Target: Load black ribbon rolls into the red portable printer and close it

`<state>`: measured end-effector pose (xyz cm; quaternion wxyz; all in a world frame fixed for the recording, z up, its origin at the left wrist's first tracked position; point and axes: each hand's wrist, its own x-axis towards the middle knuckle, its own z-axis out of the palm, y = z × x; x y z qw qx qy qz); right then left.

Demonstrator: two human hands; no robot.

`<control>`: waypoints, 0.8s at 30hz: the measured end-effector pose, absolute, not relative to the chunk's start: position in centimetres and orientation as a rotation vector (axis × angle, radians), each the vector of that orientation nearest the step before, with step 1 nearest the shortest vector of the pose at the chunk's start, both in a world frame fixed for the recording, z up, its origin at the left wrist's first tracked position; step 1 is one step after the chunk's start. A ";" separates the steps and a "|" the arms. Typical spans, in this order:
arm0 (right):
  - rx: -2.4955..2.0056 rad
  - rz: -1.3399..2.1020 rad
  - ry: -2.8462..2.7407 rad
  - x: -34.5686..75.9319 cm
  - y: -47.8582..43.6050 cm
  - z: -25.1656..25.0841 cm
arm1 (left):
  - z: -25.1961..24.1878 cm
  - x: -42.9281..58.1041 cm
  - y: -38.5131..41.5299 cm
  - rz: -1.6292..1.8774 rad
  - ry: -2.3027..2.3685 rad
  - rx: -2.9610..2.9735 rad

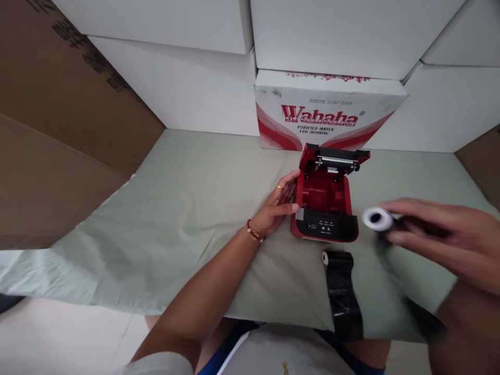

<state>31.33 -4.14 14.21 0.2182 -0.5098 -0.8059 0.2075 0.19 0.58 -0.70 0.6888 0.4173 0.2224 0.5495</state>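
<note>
Grey shirt (289, 349) cloth is showing at the bottom edge, nearest the camera. At far left, a brown cardboard box (58, 156) is standing on a pale green cloth (203, 192). White boxes (187, 88) are forming a wall along the back. Moving right, the left hand (277, 208), wearing a ring (278, 187) and a bracelet (253, 233), is resting against the red printer (324, 226); its thumb and fingers are spreading apart, the thumb touching the front corner and the fingers lying along the left side. That printer is sitting on the cloth in front of a Wahaha carton (320, 120), its lid (336, 154) standing raised and its red inside showing. Just in front of it, a black roll (341, 291) is lying with its film running toward the cloth's front edge. Farther right, the right hand (449, 239) is pinching a white-ended roll (385, 221) between thumb and fingers, above the cloth and apart from the printer. Beneath that hand, a dark strip (424, 317) is hanging, blurred; its upper join is not showing clearly.
</note>
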 end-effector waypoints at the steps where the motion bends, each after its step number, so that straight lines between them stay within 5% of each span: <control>1: -1.410 0.645 -2.316 29.6 -2.8 14.2 | -0.7 0.2 0.6 1.232 0.493 0.934; 7: -1.676 0.070 -2.531 20.9 0.7 11.8 | -0.9 0.5 0.5 1.256 0.502 0.933; 13: -1.879 0.067 -2.703 18.3 2.2 11.7 | -1.3 0.7 0.6 1.258 0.492 0.902; 24: -0.887 0.340 -2.460 23.8 -4.0 9.5 | -1.4 1.2 0.3 1.298 0.484 1.016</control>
